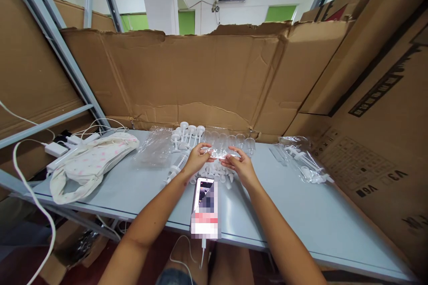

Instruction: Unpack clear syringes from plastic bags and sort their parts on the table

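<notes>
My left hand [198, 159] and my right hand [241, 165] face each other over the middle of the table, fingers curled. Between their fingertips is a clear plastic piece [219, 153], gripped at both ends; its exact shape is hard to make out. Behind it stands a row of clear plastic cylinders [240, 141]. White plunger-like parts with round ends [191, 131] are bunched beyond my left hand. Just below my fingers lies a pile of small white plastic parts [214, 171]. A large clear cylinder with white fittings [176, 167] rests beside my left wrist.
A phone [204, 207] with a cable lies at the table's front edge. To the left are a white cloth bag [95, 164], a power strip [56, 149] and a clear plastic bag [155, 147]. Bagged white parts [304, 160] lie right. Cardboard [200, 75] walls the back.
</notes>
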Demonstrator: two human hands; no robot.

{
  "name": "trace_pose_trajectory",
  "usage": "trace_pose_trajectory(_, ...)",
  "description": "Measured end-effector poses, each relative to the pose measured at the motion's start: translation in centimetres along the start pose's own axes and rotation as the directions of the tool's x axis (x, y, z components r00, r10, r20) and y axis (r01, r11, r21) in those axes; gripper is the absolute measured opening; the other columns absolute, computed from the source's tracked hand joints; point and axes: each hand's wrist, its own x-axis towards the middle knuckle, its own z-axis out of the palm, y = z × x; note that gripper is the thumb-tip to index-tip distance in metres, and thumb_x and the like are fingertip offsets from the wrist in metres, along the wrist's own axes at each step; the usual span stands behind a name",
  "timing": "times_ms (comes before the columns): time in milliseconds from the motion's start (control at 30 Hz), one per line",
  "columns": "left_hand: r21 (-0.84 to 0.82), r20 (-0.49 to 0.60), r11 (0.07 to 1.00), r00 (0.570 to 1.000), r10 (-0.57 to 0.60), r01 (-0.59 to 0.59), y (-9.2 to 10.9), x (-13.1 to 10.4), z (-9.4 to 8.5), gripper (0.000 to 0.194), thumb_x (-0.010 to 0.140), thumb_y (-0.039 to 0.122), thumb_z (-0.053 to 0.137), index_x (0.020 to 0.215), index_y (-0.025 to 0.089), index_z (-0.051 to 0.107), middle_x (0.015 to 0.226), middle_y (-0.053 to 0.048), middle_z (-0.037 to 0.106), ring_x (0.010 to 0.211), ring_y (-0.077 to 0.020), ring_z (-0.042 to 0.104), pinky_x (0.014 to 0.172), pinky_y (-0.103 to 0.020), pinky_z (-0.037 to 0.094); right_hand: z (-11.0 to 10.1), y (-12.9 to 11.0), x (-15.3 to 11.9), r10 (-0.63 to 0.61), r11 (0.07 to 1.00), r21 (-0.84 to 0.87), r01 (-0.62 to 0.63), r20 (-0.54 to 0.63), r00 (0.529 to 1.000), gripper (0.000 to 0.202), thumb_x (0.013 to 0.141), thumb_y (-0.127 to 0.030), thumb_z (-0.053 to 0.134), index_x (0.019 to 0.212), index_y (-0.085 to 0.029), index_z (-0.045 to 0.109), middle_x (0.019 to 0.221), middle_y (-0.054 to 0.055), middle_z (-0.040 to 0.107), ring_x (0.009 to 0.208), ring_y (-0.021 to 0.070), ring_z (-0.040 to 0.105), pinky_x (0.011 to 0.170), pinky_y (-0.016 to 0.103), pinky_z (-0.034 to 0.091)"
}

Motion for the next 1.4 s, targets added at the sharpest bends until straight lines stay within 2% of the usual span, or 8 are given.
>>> trace_pose_trajectory(233,0.045,-0.043,0.998,0.998,0.045,-0.043,-0.2,0.2,-0.1,0.037,0.075,0.011,0.055,0.11,0.017,0.049,0.084,-0.003,0.065,0.068,-0.0102,0.066,0.07,-0.029,0.057,0.0,0.7,0.3,0.015,0.999,0.03,-0.013,-0.079,0.997,0.059,0.063,-0.023,0.076,0.115,-0.022,0.049,0.065,-0.004,0.066,0.068,0.02,0.072,0.076,0.037,0.06)
trace_pose_trajectory(400,0.073,-0.077,0.997,0.996,0.039,-0.033,-0.7,0.5,-0.5,0.046,0.071,0.008,0.052,0.114,0.022,0.044,0.089,-0.001,0.064,0.059,-0.0079,0.064,0.064,-0.027,0.057,0.3,0.9,0.4,0.063,0.998,0.028,-0.061,-0.104,0.993,0.078,0.062,-0.016,0.07,0.133,-0.019,0.038,0.064,-0.004,0.066,0.07,0.0225,0.072,0.074,0.039,0.061)
trace_pose_trajectory(567,0.097,-0.053,0.991,0.995,-0.084,0.089,-0.8,0.6,-0.8,0.053,0.07,0.009,0.055,0.119,0.021,0.04,0.095,-0.004,0.064,0.056,-0.0085,0.065,0.058,-0.024,0.054,-0.1,0.8,0.5,0.1,0.995,0.01,-0.1,-0.098,0.99,0.09,0.056,-0.01,0.064,0.14,-0.024,0.034,0.089,0.001,0.071,0.062,0.0187,0.071,0.065,0.036,0.062)
trace_pose_trajectory(767,0.006,0.008,0.989,0.989,-0.146,0.145,-0.8,0.4,-0.7,0.086,0.067,0.02,0.073,0.138,0.021,0.024,0.082,-0.002,0.067,0.063,-0.0125,0.067,0.065,-0.026,0.055,0.6,0.5,-0.2,0.018,0.998,-0.068,-0.019,-0.019,1.0,0.087,0.059,-0.015,0.06,0.141,-0.029,0.033,0.11,0.005,0.069,0.059,0.014,0.068,0.061,0.031,0.06)
trace_pose_trajectory(900,0.0,0.003,0.998,0.998,-0.057,0.057,-0.8,0.4,-0.4,0.086,0.069,0.014,0.069,0.14,0.021,0.022,0.074,0.002,0.065,0.058,-0.0102,0.065,0.062,-0.024,0.053,1.2,0.3,-0.6,-0.044,0.997,-0.069,0.042,-0.023,0.999,0.089,0.063,-0.02,0.065,0.144,-0.03,0.026,0.112,0.006,0.067,0.057,0.0106,0.066,0.064,0.031,0.059)
trace_pose_trajectory(1100,0.122,0.001,0.987,0.994,0.108,-0.108,-0.5,-0.1,0.2,0.079,0.071,0.013,0.063,0.14,0.025,0.027,0.086,-0.002,0.065,0.062,-0.011,0.065,0.06,-0.022,0.052,1.2,0.4,-0.5,-0.022,1.0,0.017,0.023,-0.083,0.996,0.099,0.065,-0.035,0.076,0.145,-0.03,0.018,0.092,0.001,0.066,0.069,0.0145,0.069,0.073,0.035,0.06)
trace_pose_trajectory(1233,0.172,0.015,0.963,0.978,0.21,-0.209,-0.6,-0.5,0.5,0.071,0.075,0.014,0.06,0.139,0.024,0.03,0.092,-0.004,0.065,0.067,-0.0106,0.065,0.068,-0.024,0.052,1.3,0.2,-0.6,0.009,0.997,0.083,-0.005,-0.049,0.999,0.109,0.062,-0.039,0.079,0.146,-0.032,0.01,0.103,0.005,0.066,0.074,0.0172,0.07,0.074,0.035,0.06)
trace_pose_trajectory(1400,0.271,-0.015,0.919,0.953,0.302,-0.287,-0.4,-1.1,0.9,0.063,0.079,0.018,0.058,0.136,0.027,0.035,0.096,-0.004,0.066,0.074,-0.0122,0.066,0.071,-0.024,0.052,1.7,0.1,-1.0,-0.068,0.996,0.06,0.068,-0.006,0.998,0.115,0.059,-0.041,0.081,0.146,-0.034,0.007,0.114,0.008,0.064,0.085,0.0205,0.07,0.078,0.037,0.058)
